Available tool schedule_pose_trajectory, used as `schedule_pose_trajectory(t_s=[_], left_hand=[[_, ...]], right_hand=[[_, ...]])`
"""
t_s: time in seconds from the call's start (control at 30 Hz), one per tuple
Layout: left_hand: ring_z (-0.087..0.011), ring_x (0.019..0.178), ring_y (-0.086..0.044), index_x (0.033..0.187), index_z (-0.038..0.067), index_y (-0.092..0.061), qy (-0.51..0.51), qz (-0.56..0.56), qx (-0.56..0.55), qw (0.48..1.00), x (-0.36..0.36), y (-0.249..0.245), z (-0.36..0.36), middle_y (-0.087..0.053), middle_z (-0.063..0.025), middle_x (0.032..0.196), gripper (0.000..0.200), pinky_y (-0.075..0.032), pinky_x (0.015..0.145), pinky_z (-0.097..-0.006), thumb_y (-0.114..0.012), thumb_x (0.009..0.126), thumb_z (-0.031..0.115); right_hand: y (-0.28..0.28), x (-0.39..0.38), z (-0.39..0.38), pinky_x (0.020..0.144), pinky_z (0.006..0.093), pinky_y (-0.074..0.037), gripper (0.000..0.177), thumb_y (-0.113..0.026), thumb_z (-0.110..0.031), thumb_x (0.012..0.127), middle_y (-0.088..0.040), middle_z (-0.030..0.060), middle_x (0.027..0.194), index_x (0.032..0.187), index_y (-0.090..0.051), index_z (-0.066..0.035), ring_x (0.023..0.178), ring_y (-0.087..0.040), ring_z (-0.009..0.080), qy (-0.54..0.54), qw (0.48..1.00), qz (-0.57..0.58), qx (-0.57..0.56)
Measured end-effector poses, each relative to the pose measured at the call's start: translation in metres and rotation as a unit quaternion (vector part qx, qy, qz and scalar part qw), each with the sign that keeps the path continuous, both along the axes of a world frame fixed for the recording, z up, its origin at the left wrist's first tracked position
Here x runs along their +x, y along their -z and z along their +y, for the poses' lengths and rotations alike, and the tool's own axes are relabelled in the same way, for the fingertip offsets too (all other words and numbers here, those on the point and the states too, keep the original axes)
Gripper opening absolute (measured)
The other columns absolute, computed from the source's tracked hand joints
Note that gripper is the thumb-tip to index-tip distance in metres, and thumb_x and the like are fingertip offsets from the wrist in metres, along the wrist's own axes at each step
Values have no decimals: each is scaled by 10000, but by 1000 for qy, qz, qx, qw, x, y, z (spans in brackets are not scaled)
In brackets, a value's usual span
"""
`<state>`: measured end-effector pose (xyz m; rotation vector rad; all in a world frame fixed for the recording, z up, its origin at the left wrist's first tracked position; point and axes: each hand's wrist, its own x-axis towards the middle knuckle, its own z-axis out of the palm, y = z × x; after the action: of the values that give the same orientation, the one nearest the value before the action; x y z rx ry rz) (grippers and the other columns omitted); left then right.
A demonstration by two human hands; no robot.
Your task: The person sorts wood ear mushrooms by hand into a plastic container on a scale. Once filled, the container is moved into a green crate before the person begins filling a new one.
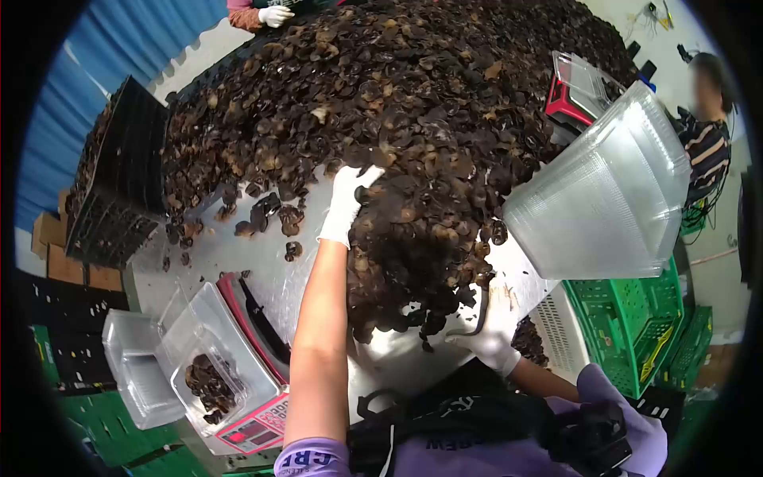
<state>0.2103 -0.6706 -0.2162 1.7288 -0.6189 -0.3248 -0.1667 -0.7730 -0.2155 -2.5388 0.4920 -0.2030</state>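
Observation:
A big heap of dark brown wood ear mushrooms (421, 207) covers much of the metal table (274, 250). My left hand (346, 200), in a white glove, reaches forward against the heap's left side, fingers apart and partly sunk among the mushrooms. Nearer my body, my right hand (494, 332), also gloved, lies by the heap's lower right edge with fingers stretched out and thumb spread. A dark strip shows between that thumb and the fingers; I cannot make out whether it is a mushroom. At lower left, a clear plastic box (226, 350) with some mushrooms sits on a pink-red scale (254, 429).
Nested clear plastic boxes (600, 195) stand at right, beside green crates (636, 318) and a red scale (566, 103). A black crate (119, 175) stands at left. A gloved hand of another person (276, 16) is at the far side; someone else (707, 151) is at far right.

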Motion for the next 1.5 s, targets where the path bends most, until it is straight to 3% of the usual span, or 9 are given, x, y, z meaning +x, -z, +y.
schedule_pose_trajectory(t_s=[0.1,0.23,0.43,0.83,0.93,0.97,1.13,1.27,1.5], left_hand=[[-188,816,-615,1042,-31,-662,64,-263,52,961,-6,-2,6,-697,-97,959,333,-458,772,-318,-660,876,258],[-341,1055,-599,1090,31,-668,45,-37,120,991,-17,-40,10,-661,-184,1103,522,-454,890,-407,-667,811,472],[-308,1072,-613,1136,-6,-645,-195,-249,174,932,-74,-96,55,-656,-182,1142,387,-454,939,-339,-651,857,263],[-496,1315,-323,1382,-88,-349,-65,-253,161,952,-287,-33,167,-334,-338,1414,627,-267,1108,-516,-589,840,115],[-501,1341,-282,1419,-106,-250,7,-157,206,966,-307,-30,186,-274,-351,1446,754,-230,1125,-509,-647,821,128],[-501,1341,-282,1419,-106,-250,7,-160,209,965,-312,-25,193,-274,-351,1446,754,-230,1125,-509,-647,821,128],[-547,1337,-219,1409,-110,-264,45,-249,245,936,-328,-6,204,-217,-348,1462,787,-213,1117,-564,-667,833,242],[-523,1343,-243,1420,-86,-272,33,-239,273,931,-331,-15,197,-258,-324,1459,815,-222,1124,-540,-699,807,242],[-517,1356,-238,1408,-62,-311,33,-234,260,936,-333,-16,200,-250,-323,1471,758,-219,1124,-536,-704,793,145]], right_hand=[[3,-3,-1,1128,530,-164,1281,-851,-548,515,-287,304,1452,1423,-238,115,1354,-253,464,7,998,11,-57],[-3,4,4,1124,522,-196,1267,-836,-562,528,-304,296,1452,1430,-244,102,1356,-266,458,52,995,-32,-85],[1,5,5,1103,470,-275,1252,-850,-517,503,-283,250,1499,1453,-256,41,1349,-328,409,77,980,-130,-127],[-3,2,18,1057,435,-331,973,-813,-352,611,-394,227,1428,1398,-370,10,1299,-399,380,122,960,-183,-174],[-31,3,41,1060,442,-315,882,-812,-343,611,-441,222,1369,1346,-445,-24,1268,-421,385,128,989,-51,61],[-8,1,75,1086,475,-272,943,-827,-380,596,-403,217,1404,1381,-416,-60,1316,-371,382,81,973,-153,-155],[-16,34,76,1108,565,-188,1091,-827,-481,573,-293,210,1476,1454,-309,-97,1396,-225,408,68,984,-48,-158],[-20,66,58,1015,589,-321,602,-735,-467,697,-402,163,1396,1186,-589,-147,1356,-296,365,78,974,-24,-212],[-10,7,-2,868,443,-427,356,-701,-320,716,-544,120,1125,1010,-645,-127,1099,-485,310,9,980,-89,-180]])
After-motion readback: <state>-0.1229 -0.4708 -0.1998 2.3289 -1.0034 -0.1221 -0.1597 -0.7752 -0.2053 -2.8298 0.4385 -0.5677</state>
